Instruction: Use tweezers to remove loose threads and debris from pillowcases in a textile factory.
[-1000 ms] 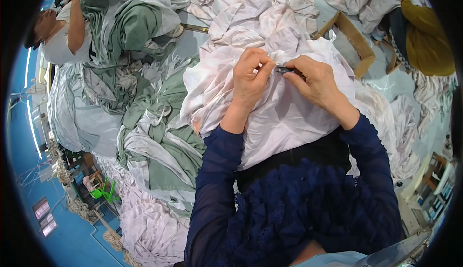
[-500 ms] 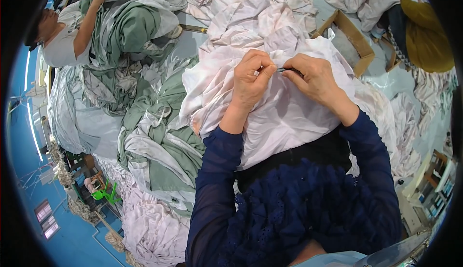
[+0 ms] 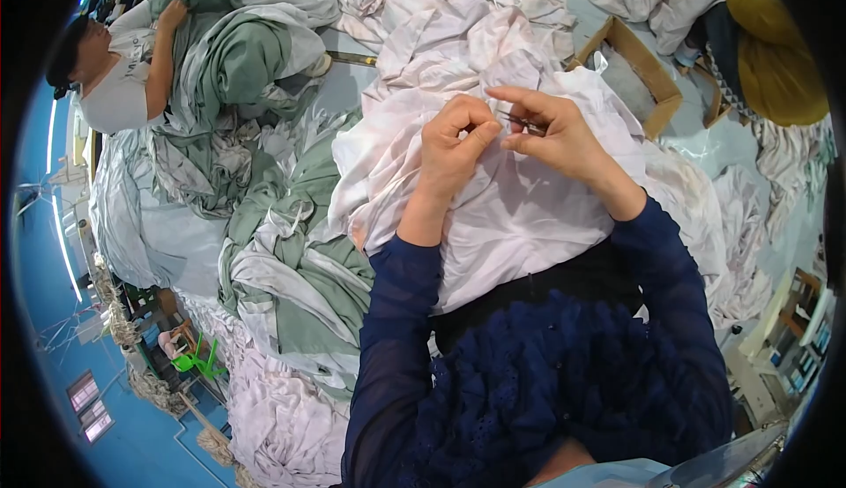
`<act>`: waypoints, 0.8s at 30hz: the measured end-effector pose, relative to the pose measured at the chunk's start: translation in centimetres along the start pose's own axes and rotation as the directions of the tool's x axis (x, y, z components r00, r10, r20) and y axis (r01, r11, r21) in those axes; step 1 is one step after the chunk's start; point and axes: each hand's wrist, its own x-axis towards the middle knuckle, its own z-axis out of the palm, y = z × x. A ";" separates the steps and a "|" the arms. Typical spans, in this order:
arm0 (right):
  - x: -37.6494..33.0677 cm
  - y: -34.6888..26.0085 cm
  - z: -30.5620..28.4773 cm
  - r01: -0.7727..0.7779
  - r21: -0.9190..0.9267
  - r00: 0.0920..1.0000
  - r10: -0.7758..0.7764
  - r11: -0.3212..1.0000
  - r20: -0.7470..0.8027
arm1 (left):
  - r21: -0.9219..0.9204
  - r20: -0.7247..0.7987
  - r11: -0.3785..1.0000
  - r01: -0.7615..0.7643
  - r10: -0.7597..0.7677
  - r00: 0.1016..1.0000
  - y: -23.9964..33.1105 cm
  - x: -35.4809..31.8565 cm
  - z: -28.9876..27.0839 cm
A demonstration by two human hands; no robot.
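Pale pinkish-white cloth [image 3: 515,223] lies bunched over my lap and spreads away in front of me. My left hand [image 3: 456,142] is closed in a pinch at the cloth's upper part, thumb against the bent forefinger. Close beside it, on the right, my right hand [image 3: 553,131] holds small dark metal snips [image 3: 527,123] between thumb and fingers, their thin tips pointing toward the left fingertips. The right forefinger is stretched out above the tool. What exactly lies between the left fingertips is too small to make out.
Green and white cloth [image 3: 308,268] is heaped at my left. A person [image 3: 119,74] handles more green cloth at the far left; another, in an olive top [image 3: 771,56], bends at the far right. A cardboard frame [image 3: 656,91] lies on the floor ahead right, near more pale cloth.
My right hand has opened its fingers somewhat, with the forefinger lifted and extended; the snips have shifted in its grip. My left hand stays nearly in place. The left-hand person's arm has lowered.
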 end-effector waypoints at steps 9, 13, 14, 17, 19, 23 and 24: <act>0.3 0.0 -4.5 0.133 -0.325 0.952 -0.211 0.936 -0.220 | -0.193 -0.047 0.967 0.164 -0.176 0.983 0.1 -0.1 -0.1; -0.1 -0.6 -10.6 0.156 -0.205 0.877 -0.231 0.966 -0.421 | -0.210 -0.090 0.973 0.092 -0.113 0.989 -0.4 -0.2 -0.4; -0.3 -1.1 -11.6 0.175 -0.170 0.851 -0.236 0.970 -0.469 | -0.213 -0.106 0.972 0.096 -0.121 0.987 -0.4 -0.2 -0.6; -2.0 -0.8 -17.0 0.063 -0.188 0.783 -0.165 0.980 -0.600 | -0.206 -0.109 0.974 0.098 -0.122 0.987 -0.5 -0.1 -0.6; -2.0 -1.9 -17.5 0.092 -0.209 0.753 -0.205 0.974 -0.625 | -0.209 -0.113 0.974 0.090 -0.115 0.987 -0.6 0.0 -0.7; -1.5 -1.8 -14.3 0.128 -0.159 0.842 -0.192 0.979 -0.505 | -0.203 -0.057 0.975 0.090 -0.104 0.993 -0.4 0.2 -0.6; -1.0 -2.5 -11.3 0.050 -0.115 0.911 -0.092 0.992 -0.402 | -0.196 -0.059 0.976 0.090 -0.104 0.993 -0.2 0.0 -0.8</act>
